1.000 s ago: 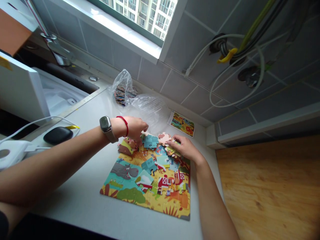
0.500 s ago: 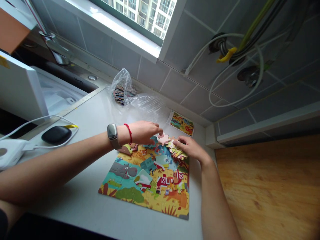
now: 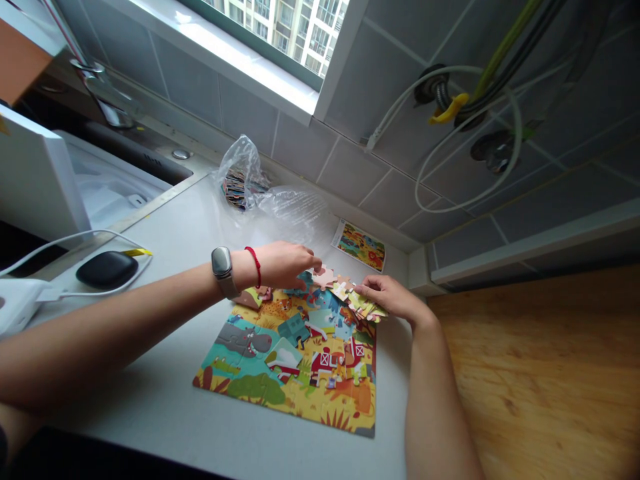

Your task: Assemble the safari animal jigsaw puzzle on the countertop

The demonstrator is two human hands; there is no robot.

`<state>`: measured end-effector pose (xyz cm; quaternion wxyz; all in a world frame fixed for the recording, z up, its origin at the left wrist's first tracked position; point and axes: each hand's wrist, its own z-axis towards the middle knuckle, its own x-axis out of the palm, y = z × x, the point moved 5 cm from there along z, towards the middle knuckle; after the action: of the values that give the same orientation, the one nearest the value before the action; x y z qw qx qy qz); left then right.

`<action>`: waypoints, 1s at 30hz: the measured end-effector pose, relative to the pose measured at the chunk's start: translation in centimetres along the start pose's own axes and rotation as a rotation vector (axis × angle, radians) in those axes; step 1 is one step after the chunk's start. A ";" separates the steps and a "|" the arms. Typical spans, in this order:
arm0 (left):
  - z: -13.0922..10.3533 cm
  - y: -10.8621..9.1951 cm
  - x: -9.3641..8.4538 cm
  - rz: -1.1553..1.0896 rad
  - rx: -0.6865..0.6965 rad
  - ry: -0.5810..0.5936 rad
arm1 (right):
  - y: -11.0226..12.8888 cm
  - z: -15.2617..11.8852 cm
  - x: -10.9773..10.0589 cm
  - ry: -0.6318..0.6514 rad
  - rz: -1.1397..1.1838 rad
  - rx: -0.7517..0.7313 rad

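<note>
A colourful animal puzzle (image 3: 260, 390) lies on the white counter, with loose pieces on its middle and upper part. My left hand (image 3: 293, 262), with a watch and a red bracelet on the wrist, is over the puzzle's top edge. Its fingers are bent down and apart beside a pink piece (image 3: 324, 277), holding nothing that shows. At the upper right corner, my right hand (image 3: 387, 293) has its thumb and fingers closed on a bunch of yellow-green puzzle pieces (image 3: 365, 307). A small picture card (image 3: 361, 247) lies behind both hands.
Behind the puzzle, a clear plastic bag (image 3: 243, 163) holds a stack of pieces. A black rounded object (image 3: 107, 269), a white cable and a white charger (image 3: 23, 303) are at the left, near the sink (image 3: 145, 157). Tiled wall stands behind, with hanging cables.
My right hand has shifted a little to the right with the yellow-green pieces, which now spread past the puzzle's right edge. My left hand has barely moved.
</note>
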<state>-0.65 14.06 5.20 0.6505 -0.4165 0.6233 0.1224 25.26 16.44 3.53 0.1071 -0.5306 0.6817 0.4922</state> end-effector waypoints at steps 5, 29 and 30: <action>0.0 0.2 0.2 -0.002 -0.031 0.040 | -0.9 -0.8 -1.0 0.005 0.027 0.086; 0.0 0.3 0.6 -0.013 -0.017 0.027 | -2.2 -4.3 -3.0 0.038 0.156 0.179; -0.1 0.3 0.7 -0.007 -0.013 0.032 | -1.5 -4.2 -2.7 0.039 0.145 0.141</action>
<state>-0.75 13.94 4.45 0.6382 -0.4249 0.6312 0.1176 29.22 14.93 6.53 0.0951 -0.4807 0.7531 0.4391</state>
